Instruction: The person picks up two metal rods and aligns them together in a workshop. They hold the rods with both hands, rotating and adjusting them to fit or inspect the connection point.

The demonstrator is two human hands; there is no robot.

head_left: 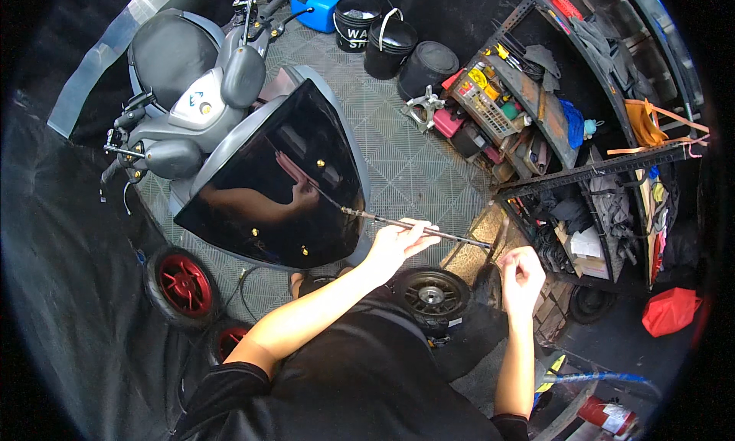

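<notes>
My left hand (400, 246) holds a thin dark rod (462, 239) between thumb and fingers. A jointed metal-coloured section forms the rod's left end, which lies over a glossy black panel (264, 188) with brass-coloured bolts. That panel is on the front of a grey scooter (172, 127) and mirrors a hand and forearm. Just beyond the rod's right end, my right hand (522, 279) is raised with its fingers curled in. Whatever may be between those fingers is too small or hidden to see.
Red-rimmed wheels (184, 282) lie at lower left, and a dark-rimmed wheel (430, 294) lies near my body. Black buckets (390, 47) and a blue jug (318, 10) stand at the back. A cluttered metal shelf (597, 165) fills the right side. A red bag-like item (671, 311) is at far right.
</notes>
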